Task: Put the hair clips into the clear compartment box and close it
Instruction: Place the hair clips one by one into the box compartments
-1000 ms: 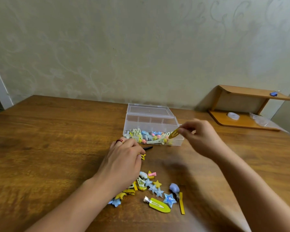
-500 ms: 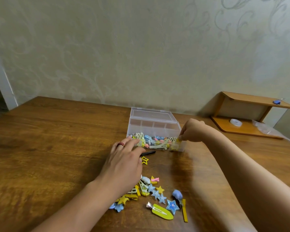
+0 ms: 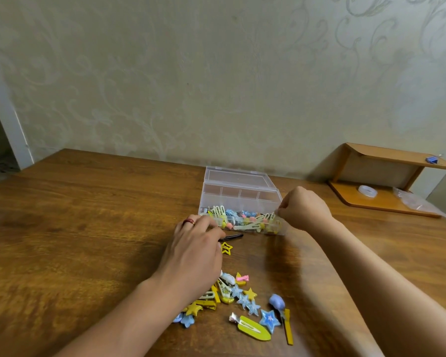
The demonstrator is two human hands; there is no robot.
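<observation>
Near the front of the open box (image 3: 240,199), already partly filled, the right hand (image 3: 303,208) is curled at its corner and may pinch one clip, the left hand (image 3: 193,253) rests curled on the counter (image 3: 75,228), its grip hidden, and many clips (image 3: 242,302) wait.

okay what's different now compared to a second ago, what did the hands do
The right hand, which held a yellow clip in the air beside the clear compartment box, has dropped to the box's front right corner, fingers curled at the rim; the clip is no longer visible in them. The left hand stayed on the table by the black clip and yellow star clip. Loose pile and open lid unchanged.
</observation>
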